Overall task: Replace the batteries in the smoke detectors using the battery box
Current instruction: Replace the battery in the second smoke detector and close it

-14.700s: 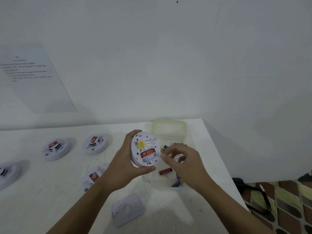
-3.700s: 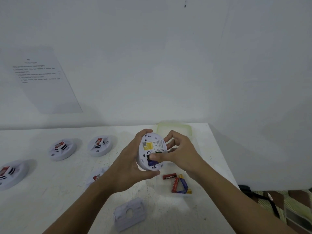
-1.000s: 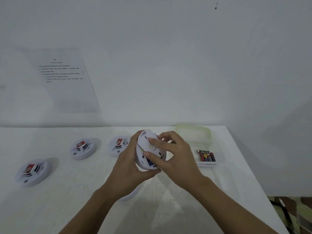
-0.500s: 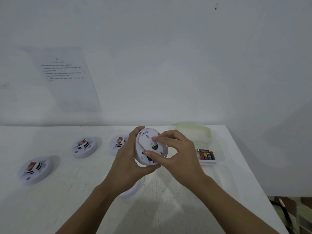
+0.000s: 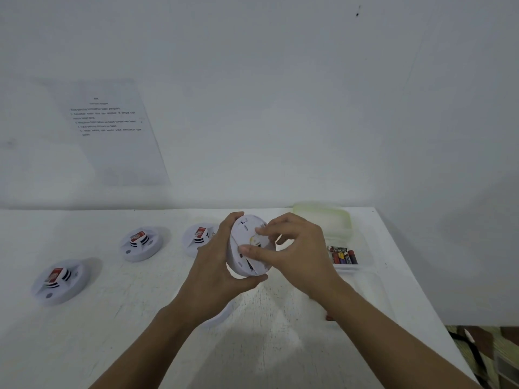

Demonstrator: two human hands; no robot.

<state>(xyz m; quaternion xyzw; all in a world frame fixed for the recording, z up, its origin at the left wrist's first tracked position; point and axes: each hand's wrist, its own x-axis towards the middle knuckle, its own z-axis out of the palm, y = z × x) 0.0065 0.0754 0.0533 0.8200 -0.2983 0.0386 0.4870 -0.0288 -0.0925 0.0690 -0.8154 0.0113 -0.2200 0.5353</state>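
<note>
White round detector (image 5: 240,234), one: held on edge above the table (image 5: 112,332), between both hands, flat face toward the camera, a yellow patch showing under the fingers. Left hand (image 5: 216,265): wraps the rim from the left, fingers over the top, thumb under the bottom edge. Right hand (image 5: 297,256): thumb and curled fingertips pinch the plate on the face. Three more, flat on the table left of the hands, red label on top of each: left unit (image 5: 59,279), middle unit (image 5: 140,244), right unit (image 5: 198,238), the last partly behind the left hand. Clear box (image 5: 362,256), near the table's right edge, right of the hands; batteries (image 5: 342,256), several, mixed colours, inside. Pale green lid (image 5: 323,219), just behind the box. White piece (image 5: 222,315), partly hidden under the left forearm; kind unclear. Printed sheet (image 5: 112,130) on the wall, upper left; text unreadable.
</note>
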